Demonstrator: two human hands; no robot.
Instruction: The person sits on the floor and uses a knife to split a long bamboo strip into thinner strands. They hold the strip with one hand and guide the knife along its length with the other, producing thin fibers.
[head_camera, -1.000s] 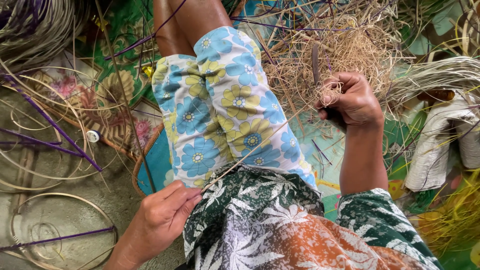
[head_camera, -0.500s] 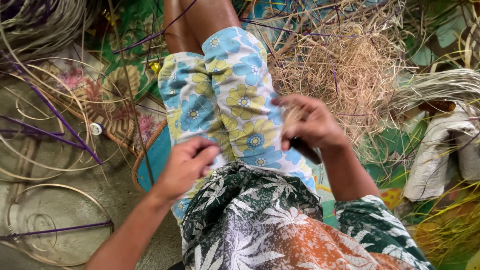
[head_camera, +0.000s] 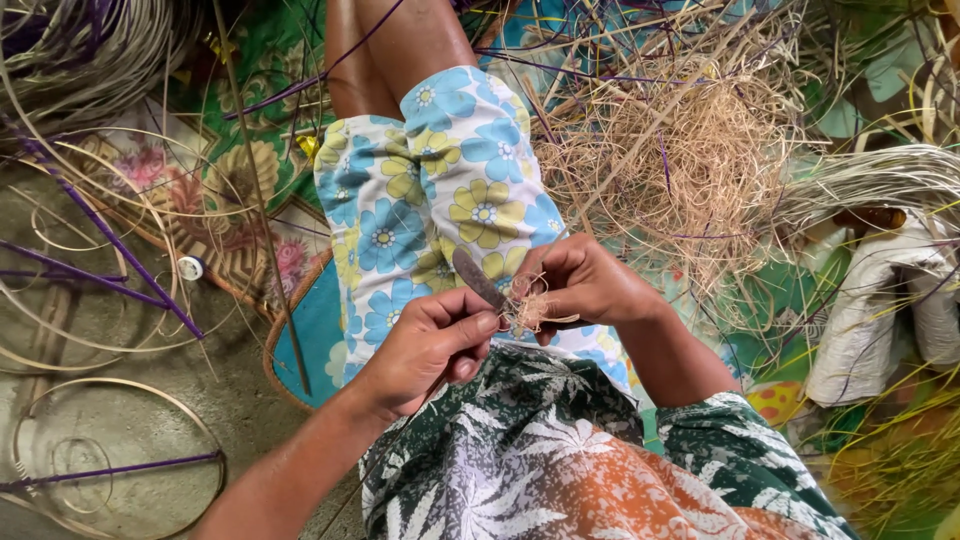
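Note:
My right hand (head_camera: 590, 285) is closed around a knife whose dark blade (head_camera: 477, 277) points up and to the left over my lap. A small curl of pale shavings (head_camera: 528, 312) hangs at the blade's base, between both hands. My left hand (head_camera: 430, 345) pinches a thin pale cane strip between thumb and forefinger, right beside the blade. The strip is too fine to follow far. Both hands are above my blue and yellow flowered shorts (head_camera: 440, 200).
A big heap of pale shavings (head_camera: 680, 160) lies to the right of my legs. Coiled cane strips and purple strands (head_camera: 110, 250) spread over the floor at left, with cane hoops (head_camera: 120, 455) at lower left. White cloth bundles (head_camera: 870, 320) lie at right.
My right hand came back from the shavings heap to my lap with the knife. My left hand rose from my thigh to meet it and now pinches the strip.

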